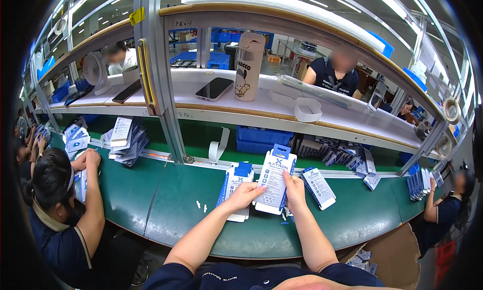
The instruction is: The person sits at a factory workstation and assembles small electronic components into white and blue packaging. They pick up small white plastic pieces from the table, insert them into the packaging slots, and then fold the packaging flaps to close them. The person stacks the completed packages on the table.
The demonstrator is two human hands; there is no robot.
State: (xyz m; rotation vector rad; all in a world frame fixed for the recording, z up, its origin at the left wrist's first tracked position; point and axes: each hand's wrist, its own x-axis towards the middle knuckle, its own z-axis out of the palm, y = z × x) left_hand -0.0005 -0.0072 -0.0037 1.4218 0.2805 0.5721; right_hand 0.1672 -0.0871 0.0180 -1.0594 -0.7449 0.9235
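Both my hands grip one flat white-and-blue packaging box (272, 182), held up over the green table with its blue hang tab pointing away from me. My left hand (245, 195) pinches its left edge, thumb on the printed face. On the opposite edge, my right hand (294, 190) closes with its thumb on top too; the fingers of both hands are mostly hidden behind the box. To the left lies a stack of similar boxes (236, 178), partly behind my left hand. Another small stack of boxes (319, 187) rests to the right, slightly askew.
Small white scraps (201, 206) lie on the green table (186, 199). A shelf ahead bears a phone (215, 89) and a bottle (249, 68); below it sits a blue bin (262, 140). Box piles (130, 141) stand left. A co-worker (60, 214) sits at left, and a cardboard carton (387, 260) stands lower right.
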